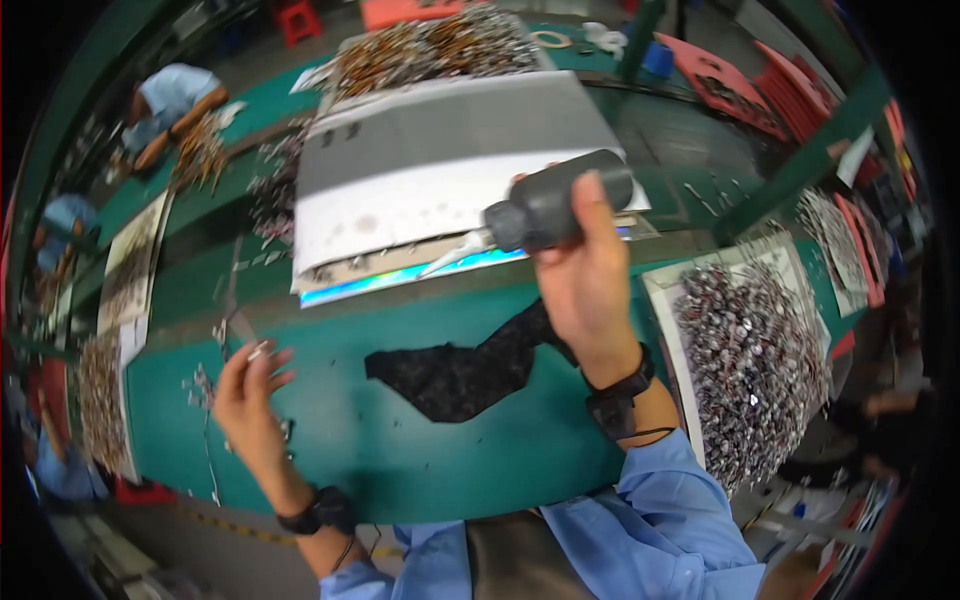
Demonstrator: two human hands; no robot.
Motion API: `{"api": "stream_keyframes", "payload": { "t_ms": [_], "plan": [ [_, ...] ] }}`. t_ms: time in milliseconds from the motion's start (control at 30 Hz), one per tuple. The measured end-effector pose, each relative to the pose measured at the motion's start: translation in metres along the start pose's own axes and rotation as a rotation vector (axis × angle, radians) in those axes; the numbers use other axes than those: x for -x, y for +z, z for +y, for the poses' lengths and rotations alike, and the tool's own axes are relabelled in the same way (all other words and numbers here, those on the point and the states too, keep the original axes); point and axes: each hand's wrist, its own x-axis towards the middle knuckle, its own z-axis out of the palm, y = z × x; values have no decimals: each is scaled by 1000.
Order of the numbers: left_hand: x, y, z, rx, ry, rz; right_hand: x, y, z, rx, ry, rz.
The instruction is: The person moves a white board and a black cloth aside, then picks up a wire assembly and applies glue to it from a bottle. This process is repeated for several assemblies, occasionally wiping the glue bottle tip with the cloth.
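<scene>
My right hand is wrapped round a dark grey squeeze bottle, held up over the workbench. The bottle is tilted, and its whitish tapered nozzle points down and to the left. At the left, my left hand pinches a small silvery metal piece between thumb and fingertips; its exact kind is too small to make out. Beside that hand, small silvery pieces with a thin chain lie on the green mat. A crumpled black cloth rests between my hands.
A white-and-grey sheet-covered board stands across the bench ahead, with a tray of metal pieces behind it. Another heaped tray sits at my right. A green post rises at the right. Co-workers sit at the far left.
</scene>
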Motion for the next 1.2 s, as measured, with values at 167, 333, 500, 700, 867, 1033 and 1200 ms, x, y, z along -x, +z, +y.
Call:
{"api": "stream_keyframes", "payload": {
  "t_ms": [167, 333, 500, 700, 867, 1033, 1200],
  "plan": [
    [18, 58, -8, 418, -174, -180, 26, 16, -5, 192, -178, -38],
    [29, 63, -27, 647, -267, -229, 36, 26, 21, 341, -207, -211],
    [30, 56, -32, 705, -309, -240, 42, 30, 40, 541, -261, -283],
    [34, 53, -34, 726, -311, -272, 46, 28, 51, 571, -340, -283],
    [34, 54, -32, 713, -293, -273, 45, 24, 51, 576, -351, -266],
    [34, 54, -31, 713, -285, -270, 44, 24, 54, 596, -355, -304],
    [34, 55, -31, 692, -274, -271, 44, 24, 55, 611, -367, -295]
  ]
}}
